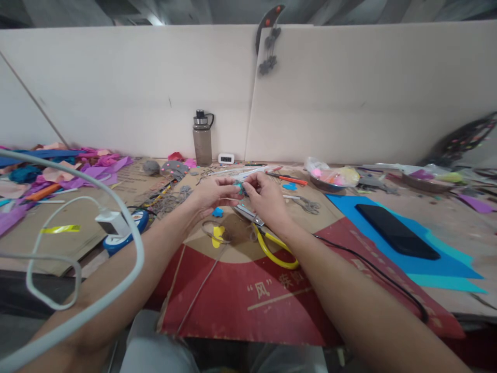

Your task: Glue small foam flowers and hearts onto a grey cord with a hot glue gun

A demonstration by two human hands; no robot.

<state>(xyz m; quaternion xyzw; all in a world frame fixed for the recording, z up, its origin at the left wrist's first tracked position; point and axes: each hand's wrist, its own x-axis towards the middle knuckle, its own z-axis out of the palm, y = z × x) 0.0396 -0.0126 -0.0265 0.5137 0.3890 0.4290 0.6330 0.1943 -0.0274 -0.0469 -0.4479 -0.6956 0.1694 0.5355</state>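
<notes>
Over the cardboard, my left hand [215, 196] and my right hand [267, 201] meet, fingertips pinched together on a small teal piece [238, 187]. Fingers hide most of it, so its shape cannot be made out. Scissors with yellow handles [267, 254] lie under my right hand and wrist, blades partly covered. Below my left hand are a small blue cut-out [218, 212] and a yellow cut-out [217, 237]. A thin grey cord [202, 284] runs from near the yellow cut-out toward the cardboard's front edge.
A red-and-brown cardboard sheet [240, 300] covers the table. Blue sheets [419, 267] with a black phone [396, 230] lie right. Behind stand a bottle [202, 140] and small white clock [226, 158]. A white cable [135, 259] loops across the left; coloured scraps [93, 171] lie beyond.
</notes>
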